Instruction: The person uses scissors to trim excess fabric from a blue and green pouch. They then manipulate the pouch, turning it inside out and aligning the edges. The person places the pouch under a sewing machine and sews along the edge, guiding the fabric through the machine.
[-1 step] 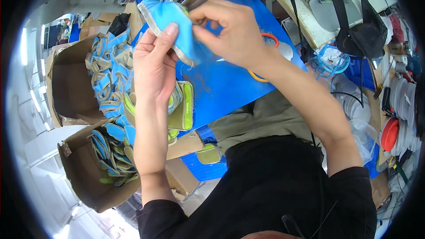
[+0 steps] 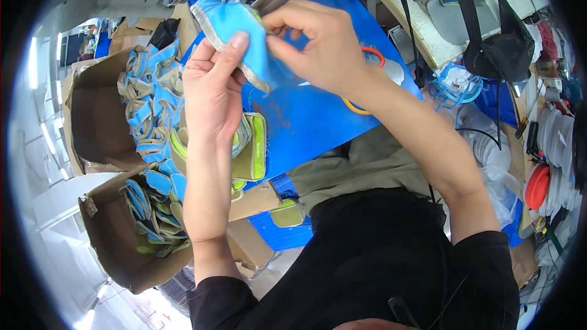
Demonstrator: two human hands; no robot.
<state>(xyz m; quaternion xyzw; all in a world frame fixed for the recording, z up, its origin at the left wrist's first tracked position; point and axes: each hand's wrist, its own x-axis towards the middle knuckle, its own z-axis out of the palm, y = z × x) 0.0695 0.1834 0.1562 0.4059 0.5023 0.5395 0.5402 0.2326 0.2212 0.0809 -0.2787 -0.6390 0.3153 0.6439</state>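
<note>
Single view, taken from a wide fisheye camera worn on the person's head, the left one of a side-by-side pair. It faces steeply downward and slightly forward, close over the work: the bare left hand and bare right hand fill the upper centre, with forearms entering from the lower edge and the black-clad torso directly beneath. Straight edges of the flat blue work surface bow toward the dark circular rim. No second view is available for overlap.
</note>
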